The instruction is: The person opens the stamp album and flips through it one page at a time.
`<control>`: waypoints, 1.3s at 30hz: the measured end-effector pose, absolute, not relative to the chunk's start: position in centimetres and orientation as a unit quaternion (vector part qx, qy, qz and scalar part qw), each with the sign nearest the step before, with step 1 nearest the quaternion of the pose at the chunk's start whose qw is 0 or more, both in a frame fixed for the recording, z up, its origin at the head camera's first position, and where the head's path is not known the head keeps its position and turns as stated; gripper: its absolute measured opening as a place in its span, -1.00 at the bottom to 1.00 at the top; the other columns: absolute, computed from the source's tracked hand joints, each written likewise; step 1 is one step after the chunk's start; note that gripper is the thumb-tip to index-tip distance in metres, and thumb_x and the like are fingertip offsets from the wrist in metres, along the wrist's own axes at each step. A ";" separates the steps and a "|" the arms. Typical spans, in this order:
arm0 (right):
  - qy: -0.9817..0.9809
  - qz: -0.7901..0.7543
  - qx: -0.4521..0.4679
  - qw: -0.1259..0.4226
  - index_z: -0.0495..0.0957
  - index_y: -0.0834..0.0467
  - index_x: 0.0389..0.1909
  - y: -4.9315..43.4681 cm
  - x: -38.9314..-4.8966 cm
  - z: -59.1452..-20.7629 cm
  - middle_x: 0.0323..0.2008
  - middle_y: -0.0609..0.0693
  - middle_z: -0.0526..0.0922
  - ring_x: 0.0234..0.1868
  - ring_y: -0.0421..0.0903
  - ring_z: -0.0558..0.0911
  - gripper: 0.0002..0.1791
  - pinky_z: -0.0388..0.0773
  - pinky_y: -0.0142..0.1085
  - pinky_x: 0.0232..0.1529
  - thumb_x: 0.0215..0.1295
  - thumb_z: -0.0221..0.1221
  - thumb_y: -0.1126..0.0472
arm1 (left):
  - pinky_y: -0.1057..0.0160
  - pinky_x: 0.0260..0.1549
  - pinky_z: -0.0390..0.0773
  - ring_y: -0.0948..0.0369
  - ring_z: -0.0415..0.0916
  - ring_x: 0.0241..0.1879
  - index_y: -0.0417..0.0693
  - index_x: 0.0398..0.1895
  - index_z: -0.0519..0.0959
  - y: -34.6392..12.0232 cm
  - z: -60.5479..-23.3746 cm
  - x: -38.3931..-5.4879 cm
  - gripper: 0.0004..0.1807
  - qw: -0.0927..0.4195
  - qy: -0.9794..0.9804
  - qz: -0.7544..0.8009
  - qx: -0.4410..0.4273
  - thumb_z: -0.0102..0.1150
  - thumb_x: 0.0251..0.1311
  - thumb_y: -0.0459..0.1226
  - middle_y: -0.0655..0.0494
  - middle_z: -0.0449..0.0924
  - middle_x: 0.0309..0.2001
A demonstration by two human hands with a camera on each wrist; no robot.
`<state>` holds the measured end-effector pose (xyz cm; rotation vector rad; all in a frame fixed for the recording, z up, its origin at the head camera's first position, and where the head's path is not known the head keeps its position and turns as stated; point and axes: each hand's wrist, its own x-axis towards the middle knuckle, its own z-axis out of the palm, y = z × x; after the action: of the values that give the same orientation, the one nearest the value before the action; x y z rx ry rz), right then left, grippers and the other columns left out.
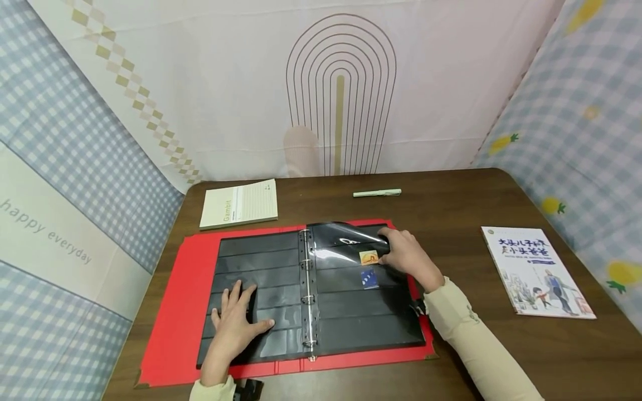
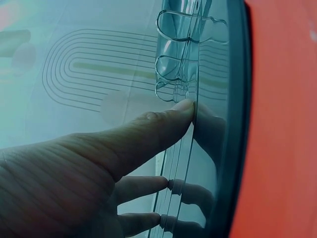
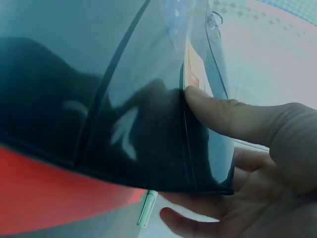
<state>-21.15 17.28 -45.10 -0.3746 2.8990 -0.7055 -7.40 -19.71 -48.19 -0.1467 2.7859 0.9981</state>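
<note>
A red ring binder [image 1: 168,317] lies spread on the table, with black pocket pages either side of its metal rings [image 1: 308,299]. Fingers apart, my left hand [image 1: 234,326] rests on the left page [image 1: 261,264]; its thumb and fingertips touch the glossy surface in the left wrist view. My right hand [image 1: 407,255] pinches the upper outer edge of the right page [image 1: 371,331], which bows upward there. In the right wrist view the thumb [image 3: 218,111] presses beside an orange-yellow stamp [image 3: 195,69], with other fingers behind the page. A blue stamp [image 1: 369,279] sits just below the yellow one.
Behind the binder, a cream notepad [image 1: 239,203] lies at the left and a pale green pen [image 1: 377,192] right of centre. A picture book [image 1: 539,273] is on the right of the brown table [image 1: 451,206]. Fabric curtains [image 1: 241,83] stand around the table.
</note>
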 end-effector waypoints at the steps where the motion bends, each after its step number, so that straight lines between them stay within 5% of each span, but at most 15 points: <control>1: 0.961 -0.241 -0.119 0.069 0.47 0.31 0.29 17.3 -21.1 -45.1 -0.01 0.31 0.65 -0.09 0.17 0.59 -0.29 0.54 0.04 -0.05 0.09 0.49 0.31 | -0.59 0.20 -0.38 -0.41 -0.39 0.49 -0.26 0.50 0.24 -19.7 -48.2 -7.4 0.00 0.089 0.936 0.336 -0.049 0.57 0.02 -0.18 -0.42 -0.16 0.55; 11: 0.955 -0.272 -0.103 0.065 0.37 0.27 0.40 17.5 -20.9 -45.0 0.24 0.35 0.52 0.17 0.34 0.51 -0.13 0.46 0.20 0.10 0.02 0.51 0.35 | -0.58 0.21 -0.39 -0.40 -0.39 0.50 -0.25 0.50 0.25 -19.7 -48.4 -7.4 0.00 0.087 0.936 0.336 -0.051 0.58 0.02 -0.17 -0.41 -0.16 0.55; 19: 0.924 -0.336 -0.169 0.074 0.15 0.25 0.55 19.0 -21.1 -45.6 0.57 0.32 -0.07 0.46 0.37 0.18 0.07 0.28 0.28 0.28 0.01 0.50 0.43 | -0.58 0.22 -0.39 -0.40 -0.37 0.50 -0.25 0.50 0.25 -19.7 -48.4 -7.3 0.00 0.084 0.937 0.336 -0.052 0.58 0.01 -0.18 -0.41 -0.15 0.55; 28: 0.919 -0.334 -0.200 0.068 -0.11 0.11 0.64 20.0 -20.2 -45.7 0.59 0.27 -0.39 0.46 0.44 0.13 0.20 0.21 0.46 0.15 0.08 0.45 0.41 | -0.58 0.22 -0.38 -0.41 -0.37 0.50 -0.24 0.50 0.25 -19.6 -48.3 -7.2 0.00 0.086 0.936 0.339 -0.049 0.57 0.02 -0.16 -0.40 -0.15 0.56; 35: 0.912 -0.338 -0.219 0.077 -0.26 0.14 0.64 20.7 -19.2 -45.7 0.57 0.35 -0.44 0.45 0.46 0.10 0.22 0.30 0.36 0.14 0.14 0.37 0.46 | -0.59 0.21 -0.36 -0.43 -0.35 0.49 -0.25 0.48 0.27 -19.7 -48.3 -7.0 -0.01 0.080 0.935 0.342 -0.045 0.58 0.01 -0.15 -0.42 -0.13 0.54; 39: 0.905 -0.354 -0.222 0.085 -0.37 0.16 0.63 21.2 -18.6 -45.6 0.56 0.36 -0.44 0.52 0.41 -0.07 0.25 0.17 0.33 0.28 0.16 0.34 0.48 | -0.59 0.21 -0.37 -0.42 -0.36 0.49 -0.24 0.49 0.26 -19.7 -48.3 -7.1 0.00 0.083 0.936 0.339 -0.045 0.58 0.01 -0.14 -0.42 -0.14 0.55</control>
<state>-18.65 21.21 -45.57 -0.6621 2.6978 -1.0561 -7.06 -19.68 -48.31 -0.1352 2.7954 1.0130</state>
